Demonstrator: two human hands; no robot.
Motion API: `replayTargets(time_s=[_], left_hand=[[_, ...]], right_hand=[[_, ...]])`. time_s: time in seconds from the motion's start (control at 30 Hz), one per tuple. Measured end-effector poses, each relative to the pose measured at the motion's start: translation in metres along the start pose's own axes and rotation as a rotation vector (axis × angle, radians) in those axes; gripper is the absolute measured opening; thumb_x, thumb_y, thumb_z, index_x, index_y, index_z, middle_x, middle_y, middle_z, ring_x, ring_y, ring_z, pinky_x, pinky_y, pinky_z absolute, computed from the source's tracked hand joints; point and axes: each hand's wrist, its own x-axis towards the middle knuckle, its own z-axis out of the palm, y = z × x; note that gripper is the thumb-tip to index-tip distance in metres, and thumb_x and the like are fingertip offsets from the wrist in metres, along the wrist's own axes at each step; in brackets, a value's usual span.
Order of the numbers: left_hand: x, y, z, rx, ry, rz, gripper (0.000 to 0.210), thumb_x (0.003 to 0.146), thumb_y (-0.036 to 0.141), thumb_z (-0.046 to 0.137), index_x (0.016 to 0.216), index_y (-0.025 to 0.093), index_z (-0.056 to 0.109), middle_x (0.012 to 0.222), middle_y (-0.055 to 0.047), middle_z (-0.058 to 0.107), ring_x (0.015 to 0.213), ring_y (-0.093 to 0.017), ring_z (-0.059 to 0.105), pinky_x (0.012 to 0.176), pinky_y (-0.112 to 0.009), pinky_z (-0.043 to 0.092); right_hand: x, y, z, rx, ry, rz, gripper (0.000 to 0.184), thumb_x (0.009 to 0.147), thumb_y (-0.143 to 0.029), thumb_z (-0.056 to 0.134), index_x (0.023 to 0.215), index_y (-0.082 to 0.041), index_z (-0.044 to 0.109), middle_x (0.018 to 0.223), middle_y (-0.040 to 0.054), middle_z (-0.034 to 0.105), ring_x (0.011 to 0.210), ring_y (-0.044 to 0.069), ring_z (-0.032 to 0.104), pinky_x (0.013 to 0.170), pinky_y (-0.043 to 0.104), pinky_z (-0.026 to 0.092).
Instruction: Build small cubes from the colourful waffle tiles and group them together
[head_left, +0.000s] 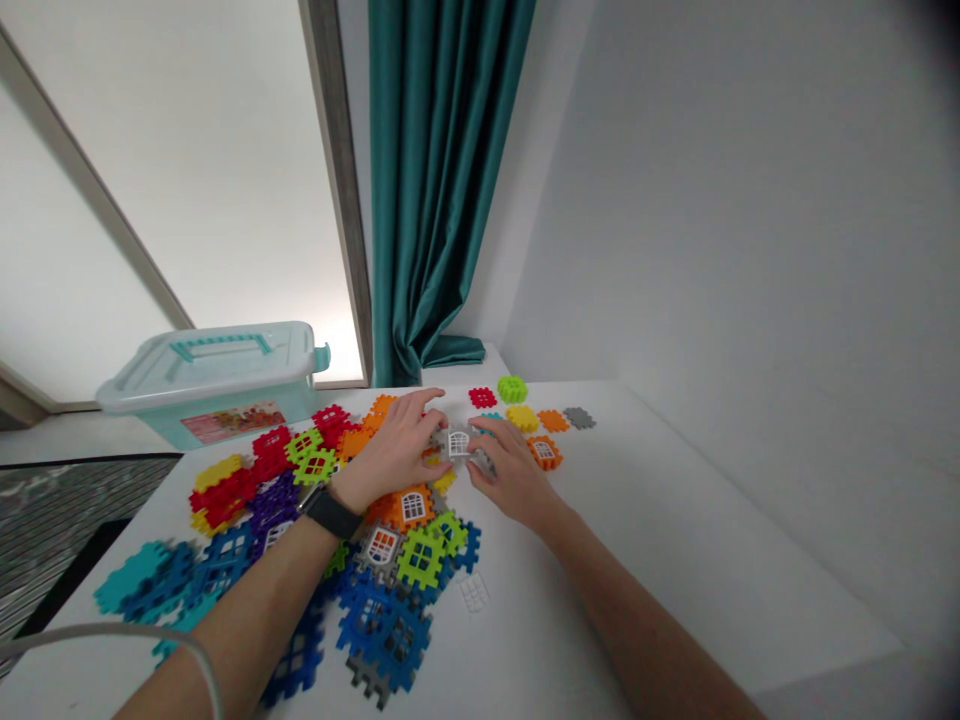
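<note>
Left fingers (433, 470) and right fingers (482, 482) grasp the grey window piece (458, 443) between them.

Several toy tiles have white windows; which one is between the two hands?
The gray tile, touched by both the left hand and right hand. The others lie outside that gap: an orange tile farther right, the rest in the pile.

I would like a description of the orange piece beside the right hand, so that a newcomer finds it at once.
On the white table, find the right hand. Just to its right lies the orange piece. Its white window sets it apart from the yellow piece, the farther orange piece and the grey piece behind it.
</note>
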Motion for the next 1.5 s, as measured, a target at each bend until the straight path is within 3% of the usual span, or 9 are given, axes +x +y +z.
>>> replayTargets(time_s=[0.2, 0.43, 0.9, 1.17, 1.27, 1.37, 1.5], left_hand=[[0.0, 0.001, -0.003, 0.031, -0.009, 0.002, 0.037, 0.074, 0.03, 0.077, 0.101, 0.021, 0.054, 0.146, -0.016, 0.045, 0.135, -0.038, 0.042, 0.109, -0.059, 0.041], [-0.001, -0.002, -0.002, 0.023, 0.02, -0.01, 0.041, 0.073, 0.027, 0.077, 0.106, 0.021, 0.054, 0.146, -0.017, 0.043, 0.135, -0.039, 0.043, 0.109, -0.059, 0.042], [0.0, 0.001, -0.004, -0.028, 0.028, -0.011, 0.043, 0.076, 0.026, 0.075, 0.111, 0.02, 0.053, 0.146, -0.018, 0.042, 0.136, -0.038, 0.044, 0.109, -0.057, 0.042], [0.001, 0.0, -0.003, -0.17, 0.024, -0.051, 0.039, 0.076, 0.03, 0.076, 0.108, 0.021, 0.057, 0.142, -0.016, 0.044, 0.135, -0.035, 0.045, 0.111, -0.054, 0.042], [0.002, 0.001, -0.004, -0.196, 0.004, -0.059, 0.023, 0.083, 0.033, 0.071, 0.101, 0.021, 0.063, 0.139, -0.014, 0.048, 0.132, -0.032, 0.049, 0.111, -0.053, 0.042], [0.004, 0.002, -0.005, -0.213, -0.059, -0.056, 0.018, 0.094, 0.035, 0.059, 0.088, 0.021, 0.069, 0.129, -0.011, 0.057, 0.123, -0.029, 0.055, 0.109, -0.051, 0.044], [0.007, 0.003, -0.005, -0.321, -0.091, -0.061, 0.026, 0.098, 0.034, 0.052, 0.091, 0.021, 0.073, 0.117, -0.01, 0.063, 0.114, -0.025, 0.06, 0.104, -0.046, 0.048]], right_hand=[[0.002, -0.001, -0.002, 0.019, -0.004, 0.002, 0.018, 0.084, -0.012, 0.061, 0.099, -0.023, 0.059, 0.126, 0.0116, 0.063, 0.117, 0.028, 0.058, 0.103, 0.049, 0.047], [0.003, 0.012, -0.01, 0.017, -0.004, -0.028, 0.025, 0.087, -0.017, 0.061, 0.111, -0.025, 0.064, 0.132, 0.0106, 0.063, 0.128, 0.027, 0.054, 0.11, 0.052, 0.042], [0.001, 0.016, -0.007, 0.027, 0.052, -0.071, 0.023, 0.091, -0.015, 0.06, 0.111, -0.024, 0.065, 0.122, 0.0094, 0.07, 0.116, 0.025, 0.062, 0.104, 0.049, 0.049], [0.002, 0.014, -0.011, 0.044, 0.076, -0.086, 0.021, 0.096, -0.021, 0.059, 0.114, -0.027, 0.068, 0.125, 0.0084, 0.07, 0.117, 0.024, 0.062, 0.104, 0.048, 0.048], [0.003, 0.013, -0.014, 0.058, 0.075, -0.079, 0.019, 0.098, -0.023, 0.056, 0.11, -0.028, 0.07, 0.115, 0.0059, 0.074, 0.112, 0.023, 0.064, 0.104, 0.048, 0.047], [0.005, 0.01, -0.013, 0.104, 0.105, 0.0, 0.017, 0.098, -0.025, 0.055, 0.1, -0.026, 0.072, 0.099, 0.0059, 0.076, 0.101, 0.023, 0.068, 0.101, 0.047, 0.049], [0.006, 0.004, -0.005, 0.337, 0.082, 0.307, 0.016, 0.094, -0.031, 0.059, 0.093, -0.024, 0.073, 0.09, 0.0055, 0.077, 0.085, 0.022, 0.071, 0.08, 0.039, 0.056]])
